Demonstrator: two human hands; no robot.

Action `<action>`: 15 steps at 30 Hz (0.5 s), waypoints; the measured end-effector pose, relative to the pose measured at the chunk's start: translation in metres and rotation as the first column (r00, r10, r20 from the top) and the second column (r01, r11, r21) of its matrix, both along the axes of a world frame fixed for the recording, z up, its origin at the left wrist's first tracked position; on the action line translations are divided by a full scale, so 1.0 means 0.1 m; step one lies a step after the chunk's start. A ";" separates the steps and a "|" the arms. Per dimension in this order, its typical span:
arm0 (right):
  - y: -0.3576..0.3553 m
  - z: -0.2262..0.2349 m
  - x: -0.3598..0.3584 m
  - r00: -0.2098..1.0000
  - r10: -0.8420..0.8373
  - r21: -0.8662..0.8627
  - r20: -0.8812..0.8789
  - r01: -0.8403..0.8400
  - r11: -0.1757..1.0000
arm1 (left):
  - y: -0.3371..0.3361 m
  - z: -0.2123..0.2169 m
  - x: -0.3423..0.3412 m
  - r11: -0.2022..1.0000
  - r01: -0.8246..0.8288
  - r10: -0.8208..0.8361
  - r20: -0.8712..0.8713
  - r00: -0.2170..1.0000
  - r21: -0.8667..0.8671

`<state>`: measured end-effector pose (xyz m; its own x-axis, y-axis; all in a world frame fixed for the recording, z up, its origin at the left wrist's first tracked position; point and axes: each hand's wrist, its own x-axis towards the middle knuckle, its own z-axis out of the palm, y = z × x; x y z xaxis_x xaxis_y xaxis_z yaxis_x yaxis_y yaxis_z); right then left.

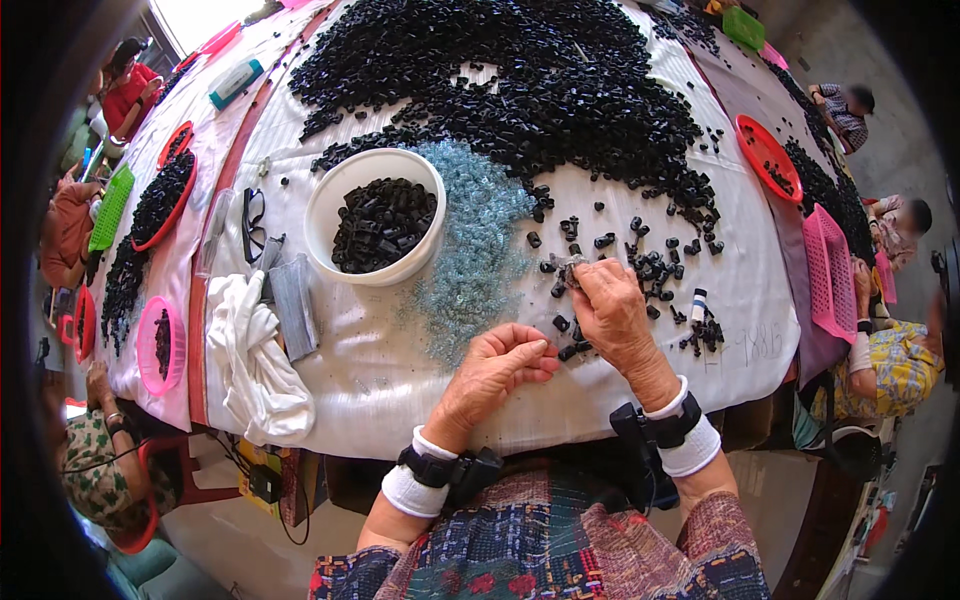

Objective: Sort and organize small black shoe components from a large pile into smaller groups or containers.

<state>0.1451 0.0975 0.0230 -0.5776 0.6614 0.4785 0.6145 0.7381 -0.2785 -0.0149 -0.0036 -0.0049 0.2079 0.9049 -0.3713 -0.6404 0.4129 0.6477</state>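
My right hand (612,310) is over the loose black parts, its thumb and fingers pinched round a small greyish, see-through piece (568,265) whose kind is unclear. My left hand (492,378) is lower and nearer to me, its fingers curled and the thumb against them; what they hold, if anything, is too small to see. Scattered small black plastic parts (655,275) lie around the right hand. To the left spreads a pile of tiny clear bluish rings (470,215). Beside it stands a white tub (318,225) part filled with black parts (385,225).
A large heap of black parts (480,90) covers the far table. Glasses (254,222), grey pouches (293,305) and a white cloth (255,360) lie left. A small white bottle (698,303) stands right. Red trays (765,160) and a pink basket (828,275) flank it; people sit both sides.
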 end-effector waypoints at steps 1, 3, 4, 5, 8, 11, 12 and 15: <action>-0.01 0.00 0.00 1.000 0.021 -0.013 0.001 -0.021 1.000 | 0.00 -0.01 0.00 1.000 -0.001 0.001 0.001 1.000 -0.001; -0.04 0.00 0.00 0.999 0.038 -0.071 0.034 -0.035 0.997 | 0.00 -0.01 0.01 1.000 -0.005 0.005 0.008 1.000 -0.003; -0.06 0.01 0.00 0.996 0.053 -0.127 0.066 -0.044 0.991 | 0.00 0.00 0.01 1.000 -0.006 0.006 0.016 1.000 -0.002; -0.08 0.01 -0.02 0.997 0.050 -0.127 0.066 -0.041 0.991 | 0.00 0.00 0.02 1.000 -0.003 0.003 0.016 1.000 -0.002; -0.16 -0.03 -0.15 0.988 0.039 -0.126 0.150 -0.020 0.992 | -0.02 -0.01 0.00 1.000 -0.022 0.022 0.032 0.999 0.020; -0.21 -0.12 -0.21 0.973 -0.068 -0.094 0.221 0.091 0.991 | -0.01 -0.03 0.01 0.998 -0.041 0.037 0.072 0.997 0.057; -0.22 -0.13 -0.19 0.973 -0.072 -0.092 0.221 0.095 0.991 | 0.00 -0.01 0.02 0.998 -0.043 0.039 0.073 0.997 0.052; -0.25 -0.12 -0.14 0.992 -0.046 -0.077 0.116 0.055 0.996 | -0.01 0.00 0.02 0.998 -0.057 0.053 0.075 0.996 0.041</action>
<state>0.1315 0.0721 0.0108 -0.5900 0.7246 0.3562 0.6815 0.6835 -0.2615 -0.0133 -0.0043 -0.0050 0.1826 0.9306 -0.3173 -0.7078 0.3484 0.6145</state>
